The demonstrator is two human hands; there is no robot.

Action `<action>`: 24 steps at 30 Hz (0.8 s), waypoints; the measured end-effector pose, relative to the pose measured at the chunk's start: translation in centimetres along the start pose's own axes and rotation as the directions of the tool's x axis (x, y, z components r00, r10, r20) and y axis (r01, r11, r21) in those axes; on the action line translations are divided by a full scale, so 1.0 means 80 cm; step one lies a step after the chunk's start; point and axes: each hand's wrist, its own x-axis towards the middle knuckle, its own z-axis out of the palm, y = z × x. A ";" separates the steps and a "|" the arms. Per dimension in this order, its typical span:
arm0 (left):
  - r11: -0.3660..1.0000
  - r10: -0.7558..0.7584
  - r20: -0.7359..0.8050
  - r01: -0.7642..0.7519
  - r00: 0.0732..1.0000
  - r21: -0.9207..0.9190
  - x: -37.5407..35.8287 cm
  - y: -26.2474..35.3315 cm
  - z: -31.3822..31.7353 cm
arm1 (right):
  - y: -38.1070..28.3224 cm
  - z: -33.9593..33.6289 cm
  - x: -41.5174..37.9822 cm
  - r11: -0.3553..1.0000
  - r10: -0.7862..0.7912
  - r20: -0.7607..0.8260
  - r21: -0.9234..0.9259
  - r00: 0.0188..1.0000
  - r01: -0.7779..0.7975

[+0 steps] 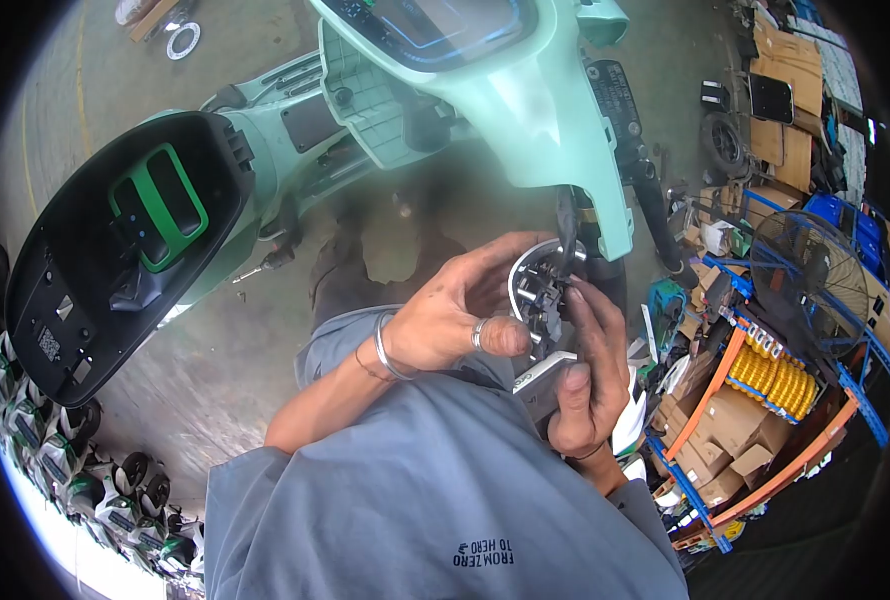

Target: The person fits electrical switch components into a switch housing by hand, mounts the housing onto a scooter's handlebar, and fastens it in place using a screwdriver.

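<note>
Near the middle of the view, my left hand [455,315], with a ring and a bangle, curls round the outer side of a round silver-rimmed part [537,292]. Metal pieces and dark wiring show inside this part, and a black cable [567,220] runs up from it towards the mint-green scooter body [525,110]. My right hand [595,375] is on the other side, its fingers against the part. Between its thumb and fingers it holds a flat grey-and-white piece [545,385]. The fingertips behind the part are hidden.
A black scooter seat base [125,250] with a green frame stands at the left. At the right are a black fan [808,280], an orange-and-blue rack [705,400] with cardboard boxes [715,440], and a wheel [725,143]. Several scooters line the lower left.
</note>
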 end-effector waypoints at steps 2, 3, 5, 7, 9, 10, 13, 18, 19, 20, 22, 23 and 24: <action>1.000 -0.015 0.006 0.015 1.000 0.012 0.000 0.003 0.000 | -0.002 0.001 0.001 0.993 -0.071 0.046 -0.095 0.996 0.075; 1.000 -0.016 0.009 0.015 1.000 0.014 0.000 0.004 0.000 | 0.001 -0.001 0.000 0.995 -0.039 0.057 -0.086 0.998 0.044; 0.998 -0.008 -0.002 0.008 1.000 0.060 -0.001 0.007 0.001 | 0.003 -0.002 -0.001 0.996 -0.020 0.055 -0.086 0.998 0.025; 0.997 -0.013 0.002 0.013 1.000 0.081 -0.001 0.008 0.000 | 0.002 -0.003 0.000 0.996 -0.005 0.056 -0.087 0.998 0.010; 0.995 -0.019 0.008 0.018 1.000 0.101 -0.001 0.010 0.000 | -0.001 -0.006 0.003 0.996 -0.019 0.058 -0.090 0.998 0.024; 0.996 -0.031 0.014 0.030 0.999 0.079 0.000 0.012 0.001 | -0.003 -0.007 0.004 0.995 -0.018 0.057 -0.093 0.998 0.023; 0.998 -0.038 0.029 0.036 0.999 0.060 0.001 0.012 -0.001 | -0.007 -0.007 0.007 0.993 -0.015 0.065 -0.114 0.998 0.022; 0.996 -0.037 0.047 0.034 0.998 0.077 0.004 0.018 0.001 | -0.009 -0.007 0.012 0.987 -0.044 0.052 -0.154 0.998 0.052; 0.996 -0.042 0.050 0.038 0.998 0.076 0.006 0.019 0.002 | -0.008 -0.008 0.014 0.987 -0.040 0.049 -0.156 0.998 0.047; 0.996 -0.047 0.051 0.043 0.998 0.077 0.007 0.020 0.003 | -0.007 -0.011 0.016 0.985 -0.054 0.066 -0.163 0.996 0.064; 0.995 -0.053 0.055 0.049 0.997 0.082 0.007 0.021 0.004 | -0.009 -0.013 0.017 0.982 -0.069 0.079 -0.168 0.995 0.082; 0.993 -0.044 0.058 0.037 0.997 0.112 0.008 0.021 0.003 | -0.011 -0.013 0.019 0.980 -0.064 0.088 -0.183 0.994 0.079; 0.990 -0.035 0.060 0.026 0.998 0.141 0.007 0.021 0.003 | -0.012 -0.013 0.019 0.977 -0.058 0.097 -0.197 0.994 0.076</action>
